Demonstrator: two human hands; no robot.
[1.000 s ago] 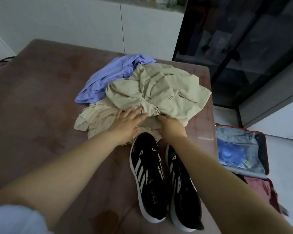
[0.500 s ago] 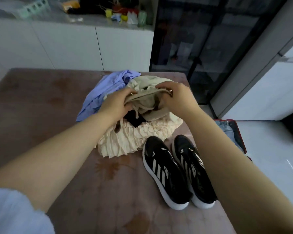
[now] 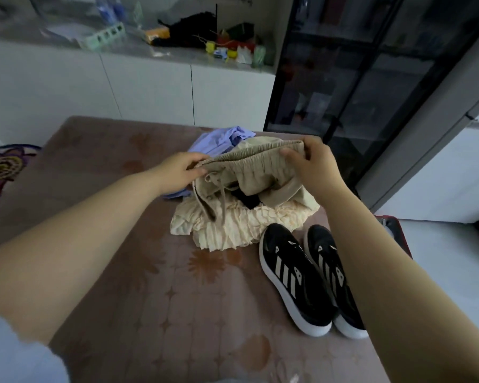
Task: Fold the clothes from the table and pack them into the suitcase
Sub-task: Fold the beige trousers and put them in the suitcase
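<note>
The beige drawstring trousers (image 3: 256,171) are hanging crumpled above the pile, their elastic waistband stretched between the left hand (image 3: 180,172) and right hand (image 3: 313,167) gripping it. Under them a cream crinkled garment (image 3: 233,229) is lying bunched on the brown patterned table (image 3: 127,258), with a lilac garment (image 3: 219,139) sitting crumpled just behind. Only a red edge of the suitcase (image 3: 400,230) is showing past the table's right side.
</note>
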